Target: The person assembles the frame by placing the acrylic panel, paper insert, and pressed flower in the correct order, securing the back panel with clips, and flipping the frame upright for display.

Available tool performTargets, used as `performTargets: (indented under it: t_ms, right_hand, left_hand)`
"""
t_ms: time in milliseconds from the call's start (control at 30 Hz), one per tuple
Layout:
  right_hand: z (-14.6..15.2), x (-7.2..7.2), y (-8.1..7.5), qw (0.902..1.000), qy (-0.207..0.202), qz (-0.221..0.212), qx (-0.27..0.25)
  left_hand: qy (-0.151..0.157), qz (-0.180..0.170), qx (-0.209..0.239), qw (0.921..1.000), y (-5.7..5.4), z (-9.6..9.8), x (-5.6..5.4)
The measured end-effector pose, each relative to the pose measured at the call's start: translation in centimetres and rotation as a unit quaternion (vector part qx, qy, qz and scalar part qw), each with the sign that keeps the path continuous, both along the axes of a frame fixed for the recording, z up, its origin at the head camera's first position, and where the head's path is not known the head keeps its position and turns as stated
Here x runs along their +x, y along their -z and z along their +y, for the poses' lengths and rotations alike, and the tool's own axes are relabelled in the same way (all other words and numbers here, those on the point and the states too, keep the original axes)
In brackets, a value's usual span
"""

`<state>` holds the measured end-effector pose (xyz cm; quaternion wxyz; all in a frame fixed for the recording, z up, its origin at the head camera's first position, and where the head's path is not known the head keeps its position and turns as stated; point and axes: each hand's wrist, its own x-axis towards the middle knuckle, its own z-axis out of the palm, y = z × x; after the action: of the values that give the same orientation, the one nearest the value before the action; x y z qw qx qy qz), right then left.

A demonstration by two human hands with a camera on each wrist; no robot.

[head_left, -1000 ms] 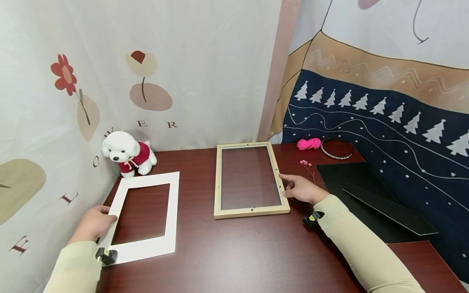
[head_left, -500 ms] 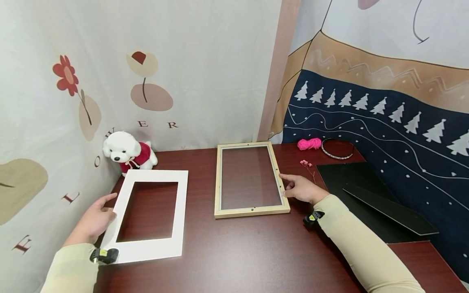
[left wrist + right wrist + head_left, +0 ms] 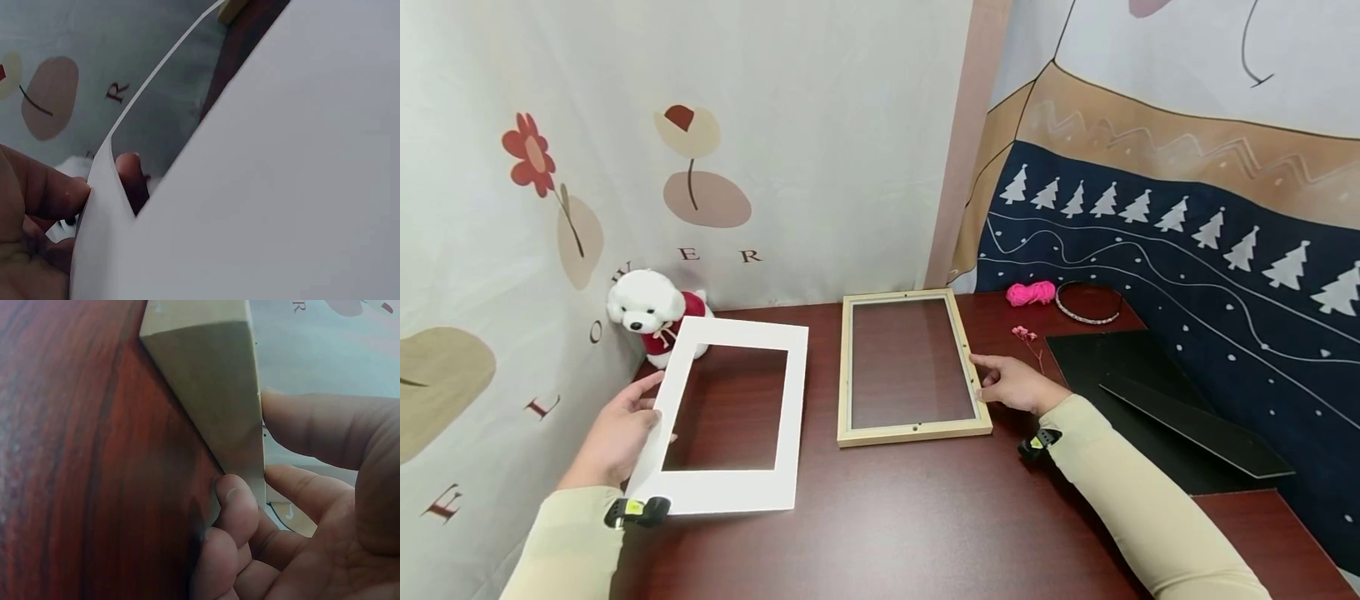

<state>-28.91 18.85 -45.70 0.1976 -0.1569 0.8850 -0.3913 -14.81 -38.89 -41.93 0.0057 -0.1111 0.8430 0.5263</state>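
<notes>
A white picture mat (image 3: pixel 786 408) with a rectangular opening hangs tilted over the table's left side in the head view. My left hand (image 3: pixel 619 433) pinches its left border, thumb on the near face and a fingertip showing through the opening. In the left wrist view the mat (image 3: pixel 269 175) fills most of the picture, beside the thumb and fingers (image 3: pixel 56 190). A light wooden picture frame (image 3: pixel 913 432) with a clear pane lies flat in the middle. My right hand (image 3: pixel 1017 385) grips its right edge; the right wrist view shows thumb and fingertips against the frame's side (image 3: pixel 212 381).
Behind the mat sits a white toy dog (image 3: pixel 651 304) in a red top. A black backing board (image 3: pixel 1150 417) with a raised stand flap lies at right. Pink yarn (image 3: pixel 1031 293), a thin hoop (image 3: pixel 1088 318) and a pink flower sprig (image 3: pixel 1025 336) lie near the back.
My left hand has carried the mat rightward and away from me, toward the frame, lifting it so it overlaps the toy dog. The right hand and the frame have stayed in place.
</notes>
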Motion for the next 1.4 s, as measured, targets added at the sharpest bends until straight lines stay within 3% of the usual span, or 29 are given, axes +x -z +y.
performTargets:
  t_ms: [300, 500, 667, 1000, 1067, 1167, 1300, 1400]
  right_hand:
    - [-0.4, -0.1, -0.3, 0.9999, 0.015, -0.003, 0.003]
    - [-1.0, 0.2, -0.5, 0.999, 0.045, 0.005, -0.006]
    - [-2.1, 1.1, -1.2, 0.9965, 0.063, 0.034, -0.042]
    - [-5.3, 3.8, -2.9, 0.9853, 0.042, 0.101, -0.131]
    - [-5.7, 4.0, -2.9, 0.983, 0.035, 0.098, -0.151]
    - [-6.2, 4.3, -3.1, 0.9796, 0.039, 0.062, -0.187]
    - [-6.6, 4.5, -3.2, 0.9714, 0.062, 0.022, -0.228]
    - [-6.8, 4.6, -3.1, 0.9655, 0.073, 0.015, -0.249]
  left_hand:
    - [-0.007, 0.008, 0.061, 0.9981, -0.6, 3.2, -2.0]
    - [0.003, 0.022, 0.128, 0.9915, -0.9, 6.1, -3.6]
    - [0.002, 0.016, 0.161, 0.9868, -1.0, 8.7, -5.0]
    - [-0.016, 0.033, 0.216, 0.9757, -1.1, 14.3, -7.5]
    - [-0.016, 0.036, 0.223, 0.9741, -0.9, 15.5, -7.9]
    - [-0.018, 0.037, 0.228, 0.9727, -0.7, 17.0, -8.5]
    - [-0.022, 0.037, 0.238, 0.9703, -0.5, 18.7, -9.1]
    - [-0.023, 0.033, 0.246, 0.9684, -0.4, 19.7, -9.5]
